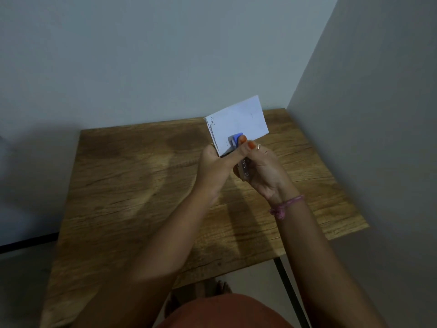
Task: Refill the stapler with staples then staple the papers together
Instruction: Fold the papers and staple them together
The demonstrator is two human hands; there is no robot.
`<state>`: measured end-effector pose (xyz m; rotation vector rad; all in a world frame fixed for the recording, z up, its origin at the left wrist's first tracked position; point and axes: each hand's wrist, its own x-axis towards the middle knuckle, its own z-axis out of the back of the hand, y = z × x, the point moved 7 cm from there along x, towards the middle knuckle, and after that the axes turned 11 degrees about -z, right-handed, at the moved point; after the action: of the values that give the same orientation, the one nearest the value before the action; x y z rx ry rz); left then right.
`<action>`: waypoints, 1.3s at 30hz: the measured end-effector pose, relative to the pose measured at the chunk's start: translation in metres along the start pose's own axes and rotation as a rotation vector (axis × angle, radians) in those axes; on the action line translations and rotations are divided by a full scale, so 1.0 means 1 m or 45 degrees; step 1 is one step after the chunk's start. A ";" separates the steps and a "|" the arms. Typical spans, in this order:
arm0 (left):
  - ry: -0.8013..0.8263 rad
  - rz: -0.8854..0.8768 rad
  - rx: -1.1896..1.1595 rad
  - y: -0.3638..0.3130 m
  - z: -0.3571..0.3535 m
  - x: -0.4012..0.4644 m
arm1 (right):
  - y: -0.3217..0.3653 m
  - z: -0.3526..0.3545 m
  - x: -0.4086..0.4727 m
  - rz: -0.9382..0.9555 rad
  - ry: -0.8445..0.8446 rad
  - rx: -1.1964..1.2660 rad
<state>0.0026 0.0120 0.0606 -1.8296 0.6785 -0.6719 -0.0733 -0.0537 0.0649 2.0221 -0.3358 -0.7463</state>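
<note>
Stapling the papers above the table

Left hand (214,165) grips the papers (236,124) steady while right hand (260,169) squeezes the blue stapler (236,140) over their lower edge.

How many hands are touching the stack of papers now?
1 for certain: the left hand pinches the papers at their lower corner. The right hand holds the stapler; hidden contact is possible.
</note>
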 end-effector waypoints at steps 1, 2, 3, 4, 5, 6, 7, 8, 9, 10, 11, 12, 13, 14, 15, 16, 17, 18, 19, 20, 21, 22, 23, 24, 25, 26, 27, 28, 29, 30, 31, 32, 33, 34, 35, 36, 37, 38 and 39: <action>-0.034 -0.006 -0.016 0.000 -0.001 0.000 | 0.000 -0.001 0.000 0.007 -0.005 0.011; -0.059 -0.008 -0.029 0.001 -0.001 0.000 | 0.001 -0.002 0.000 0.014 -0.006 0.026; -0.072 -0.010 -0.037 0.001 -0.001 0.001 | 0.002 -0.002 0.001 0.021 -0.010 0.041; -0.078 -0.012 -0.044 0.000 -0.001 0.001 | 0.002 -0.002 0.002 0.025 -0.012 0.056; -0.081 -0.014 -0.052 0.000 -0.001 0.002 | 0.002 -0.002 0.003 0.027 -0.019 0.073; -0.084 -0.017 -0.063 -0.002 -0.001 0.002 | 0.002 -0.003 0.004 0.031 -0.018 0.093; -0.088 -0.018 -0.075 -0.002 -0.002 0.002 | 0.001 -0.004 0.005 0.037 -0.020 0.110; -0.099 -0.015 -0.086 -0.002 -0.002 0.003 | 0.000 -0.004 0.006 0.047 -0.028 0.121; -0.117 -0.008 -0.093 -0.002 -0.001 0.003 | -0.001 -0.005 0.007 0.061 -0.050 0.118; -0.131 0.002 -0.102 -0.001 -0.001 0.003 | -0.002 -0.005 0.007 0.076 -0.079 0.104; -0.138 0.011 -0.115 -0.001 0.000 0.003 | -0.003 -0.005 0.008 0.092 -0.106 0.088; -0.139 0.015 -0.134 0.000 0.000 0.004 | -0.003 -0.005 0.009 0.105 -0.123 0.079; -0.143 0.017 -0.153 0.000 0.000 0.004 | -0.003 -0.005 0.010 0.115 -0.132 0.077; -0.148 0.017 -0.167 -0.001 0.000 0.004 | -0.004 -0.005 0.011 0.118 -0.135 0.078; -0.153 0.017 -0.174 0.000 0.000 0.005 | -0.004 -0.005 0.012 0.116 -0.139 0.081; -0.149 0.022 -0.182 0.001 0.000 0.005 | -0.005 -0.005 0.012 0.111 -0.138 0.080; -0.131 0.027 -0.195 0.001 0.000 0.006 | -0.006 -0.004 0.013 0.109 -0.140 0.076; -0.100 0.026 -0.210 0.001 -0.001 0.007 | -0.006 -0.004 0.013 0.111 -0.139 0.073; -0.073 0.019 -0.215 0.001 -0.002 0.007 | -0.006 -0.004 0.013 0.114 -0.134 0.077; -0.056 0.014 -0.229 0.001 -0.002 0.008 | -0.005 -0.004 0.013 0.116 -0.121 0.090; -0.053 0.012 -0.272 0.002 -0.002 0.008 | -0.004 -0.005 0.013 0.116 -0.102 0.109; -0.061 0.017 -0.350 0.003 -0.002 0.007 | -0.002 -0.006 0.012 0.109 -0.081 0.125; -0.071 0.021 -0.424 0.005 -0.002 0.006 | -0.001 -0.007 0.012 0.094 -0.060 0.128; -0.084 0.019 -0.466 0.006 -0.001 0.005 | 0.001 -0.008 0.012 0.075 -0.041 0.115; -0.109 0.013 -0.473 0.007 0.000 0.004 | 0.001 -0.009 0.012 0.057 -0.025 0.094; -0.140 0.001 -0.469 0.007 0.002 0.003 | 0.002 -0.008 0.012 0.043 -0.012 0.074; -0.170 -0.010 -0.462 0.007 0.003 0.003 | 0.003 -0.006 0.013 0.032 -0.002 0.060; -0.190 -0.018 -0.461 0.005 0.004 0.002 | 0.004 -0.004 0.013 0.024 0.006 0.057; -0.196 -0.031 -0.448 0.003 0.005 0.003 | 0.005 -0.002 0.013 0.018 0.015 0.062; -0.194 -0.041 -0.426 0.001 0.005 0.003 | 0.006 0.001 0.014 0.011 0.027 0.077; -0.190 -0.045 -0.394 -0.001 0.005 0.003 | 0.006 0.003 0.014 0.003 0.036 0.093; -0.188 -0.046 -0.367 -0.002 0.006 0.003 | 0.007 0.004 0.014 -0.005 0.041 0.102; -0.186 -0.048 -0.352 -0.004 0.006 0.003 | 0.007 0.006 0.014 -0.011 0.041 0.103; -0.185 -0.052 -0.347 -0.005 0.007 0.003 | 0.006 0.006 0.014 -0.014 0.043 0.106; -0.186 -0.058 -0.350 -0.006 0.007 0.003 | 0.006 0.006 0.014 -0.014 0.049 0.115; -0.188 -0.065 -0.357 -0.007 0.007 0.003 | 0.006 0.005 0.013 -0.013 0.058 0.131; -0.189 -0.071 -0.363 -0.008 0.007 0.004 | 0.007 0.005 0.013 -0.012 0.064 0.143; -0.189 -0.077 -0.368 -0.009 0.007 0.003 | 0.007 0.004 0.012 -0.013 0.068 0.148; -0.188 -0.083 -0.373 -0.009 0.006 0.003 | 0.007 0.004 0.012 -0.014 0.068 0.148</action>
<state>0.0108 0.0165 0.0678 -2.1555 0.6472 -0.4924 -0.0661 -0.0660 0.0653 2.1504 -0.3443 -0.6922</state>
